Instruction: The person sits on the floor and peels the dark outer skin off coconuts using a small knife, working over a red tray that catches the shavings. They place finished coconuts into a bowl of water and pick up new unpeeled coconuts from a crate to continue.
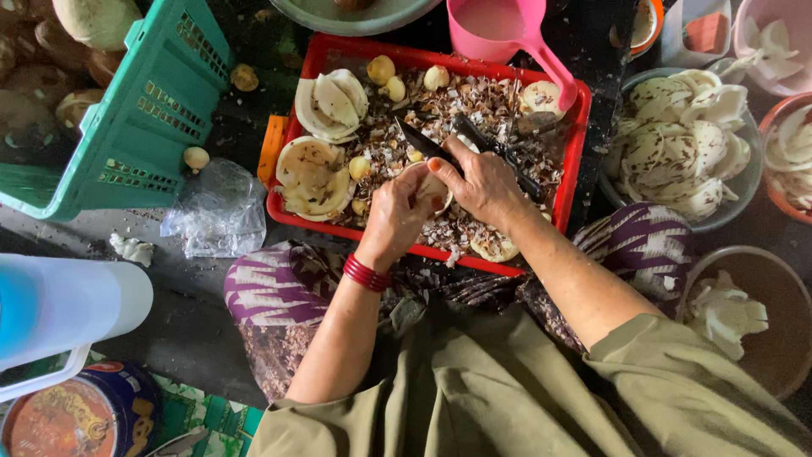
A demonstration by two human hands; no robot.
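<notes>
Red tray [584, 127]: two stacks of white slices | your left hand [396, 216] grips one pale piece [431, 188] over it | your right hand [482, 182] clasps one dark knife [420, 142] | three bowls right.

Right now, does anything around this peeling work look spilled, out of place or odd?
A few things. Brown shell scraps cover the red tray, and some bits lie on the dark floor. One small round piece sits off the tray beside the green basket, near a crumpled clear plastic bag.

The left hand [396, 216] hides most of the pale coconut piece [433, 188].
</notes>
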